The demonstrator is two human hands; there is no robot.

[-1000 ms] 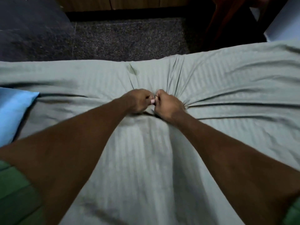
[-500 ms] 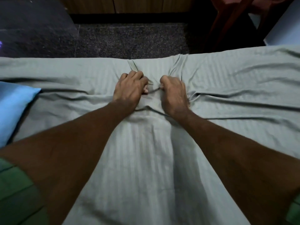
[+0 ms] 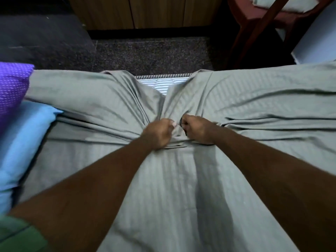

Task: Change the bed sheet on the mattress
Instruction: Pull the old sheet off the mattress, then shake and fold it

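Hands meet at the middle of a bed, seen from above the person's own outstretched arms. Left hand [image 3: 158, 132] and right hand [image 3: 197, 129] sit side by side, nearly touching, each with fingers curled tight around a bunched fold of the grey-green striped bed sheet [image 3: 181, 188]. Creases fan out from both fists toward three and nine o'clock, which suggests the cloth is being gathered toward the person to strip it off. At twelve o'clock from the hands, the sheet's far edge has parted, baring a small patch of striped mattress [image 3: 163, 83] at the bed's far side. Elsewhere the sheet covers the mattress, reaching to the frame's bottom edge. At nine o'clock a light blue pillow [image 3: 23, 139] lies against the sheet, with a purple dotted cushion [image 3: 12, 88] just beyond it at ten o'clock. Dark carpet [image 3: 145, 53] runs past the bed at twelve o'clock, and a reddish wooden chair [image 3: 254, 20] stands at one o'clock.
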